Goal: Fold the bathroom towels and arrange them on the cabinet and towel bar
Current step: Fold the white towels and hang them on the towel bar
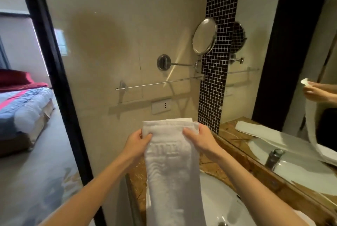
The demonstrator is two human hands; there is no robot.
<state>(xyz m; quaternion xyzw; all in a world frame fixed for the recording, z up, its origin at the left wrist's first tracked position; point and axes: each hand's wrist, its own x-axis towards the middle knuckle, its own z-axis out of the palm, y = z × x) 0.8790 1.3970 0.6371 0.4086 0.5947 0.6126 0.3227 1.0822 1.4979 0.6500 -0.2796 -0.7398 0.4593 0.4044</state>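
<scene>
Head view: gripping a folded white towel (173, 171) by its top corners, left hand (138, 143) and right hand (202, 140) each with thumb in front and fingers curled behind, below the towel bar (160, 83) and apart from it. Hanging down over the marble counter (136, 176) and the sink (218, 198), well below the bar. Just above the bar's right end, a round swing-arm mirror (204, 36); just under the bar, a wall socket (161, 106); right of the bar, a wall mirror (291, 79). Cut off at the bottom edge: the towel's lower end. Bare wall between towel top and bar.
</scene>
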